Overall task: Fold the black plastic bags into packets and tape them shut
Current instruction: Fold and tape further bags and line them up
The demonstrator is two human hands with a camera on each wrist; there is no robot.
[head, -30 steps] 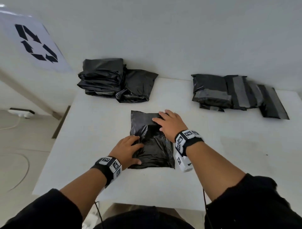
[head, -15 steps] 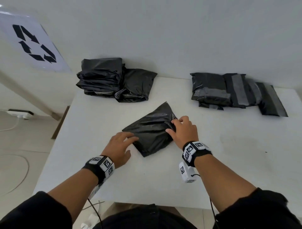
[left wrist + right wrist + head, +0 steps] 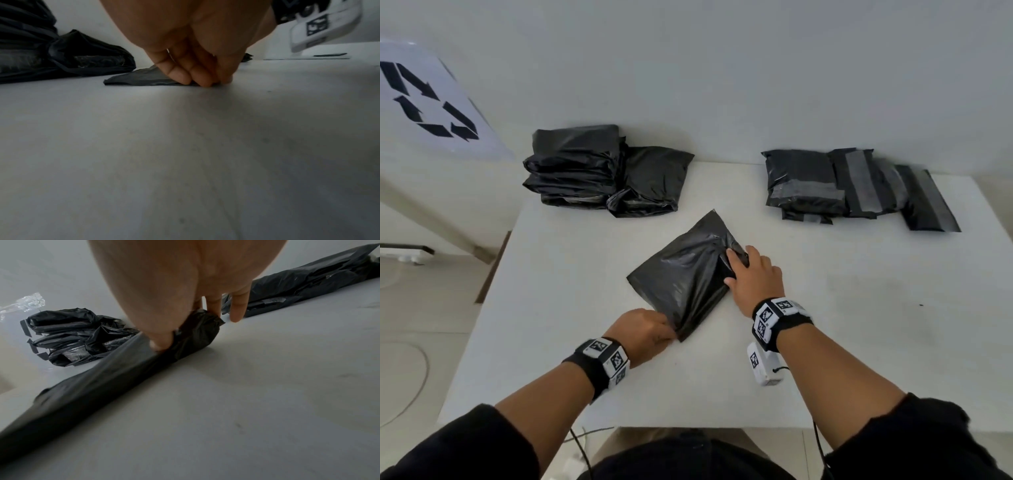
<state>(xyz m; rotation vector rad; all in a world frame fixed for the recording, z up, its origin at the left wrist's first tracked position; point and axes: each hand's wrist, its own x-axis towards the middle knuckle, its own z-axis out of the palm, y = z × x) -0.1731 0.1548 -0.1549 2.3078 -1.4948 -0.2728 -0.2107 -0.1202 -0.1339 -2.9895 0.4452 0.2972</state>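
So from my end, far left on the wall there's a recycling sign [image 3: 428, 102], then a stack of untaped black bags [image 3: 599, 168] at the back-left of the white table [image 3: 859, 342]. My left hand [image 3: 643, 334] is down at the near corner of the bag being folded [image 3: 688, 274], fingers [image 3: 185, 73] bunched together and nipping that corner against the tabletop. The bag lies mid-table on a diagonal, long axis going from that near corner up and away to the right, far tip pointing between the two piles. My right hand [image 3: 755, 277] sits on its right edge, thumb [image 3: 160, 337] and fingers curled round a rolled-up fold of plastic, little finger sticking out clear of it. That hand hides part of the edge. Further right at the back, well apart, is the row of taped packets [image 3: 859, 186] with grey tape strips.
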